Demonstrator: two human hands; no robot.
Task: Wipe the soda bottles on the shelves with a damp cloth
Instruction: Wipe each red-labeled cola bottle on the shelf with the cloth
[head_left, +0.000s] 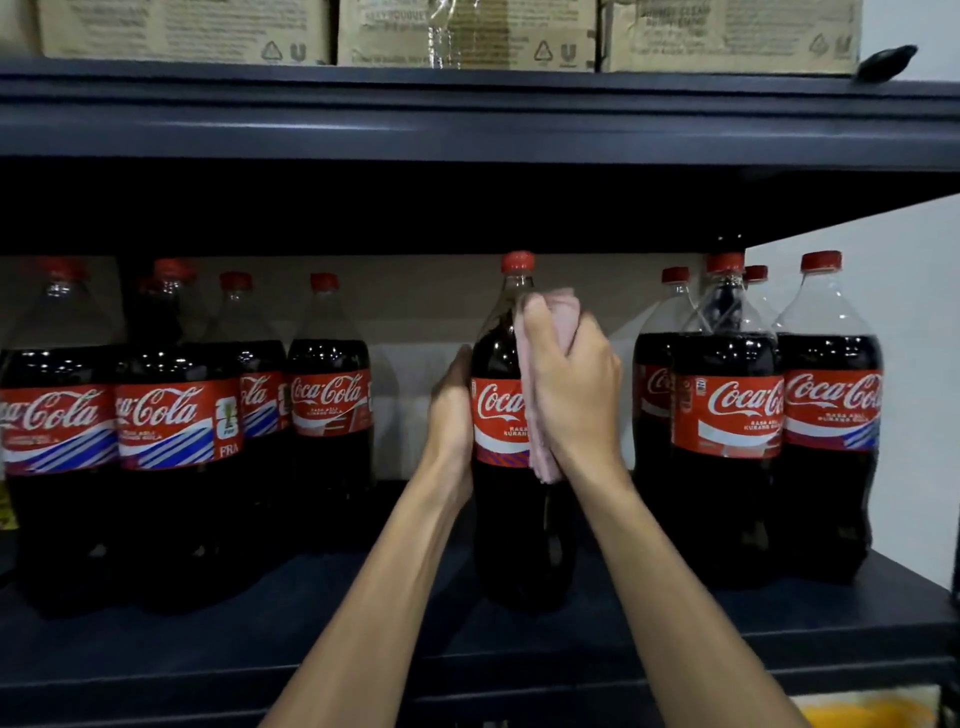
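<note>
We grasp the middle soda bottle with our left hand, near the shelf front; our right hand clenches the pink cloth against its shoulder. Mid-wipe; next, probably downward strokes, then farther bottles.

"Coca-Cola" on red bottle labels, "FRA" on one label

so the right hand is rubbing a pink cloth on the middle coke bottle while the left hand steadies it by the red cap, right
Not quite. In the head view the left hand steadies the middle bottle at its label, on the side of the body, not by the red cap, which is bare. The rest holds: the right hand presses the pink cloth against that bottle.
</note>
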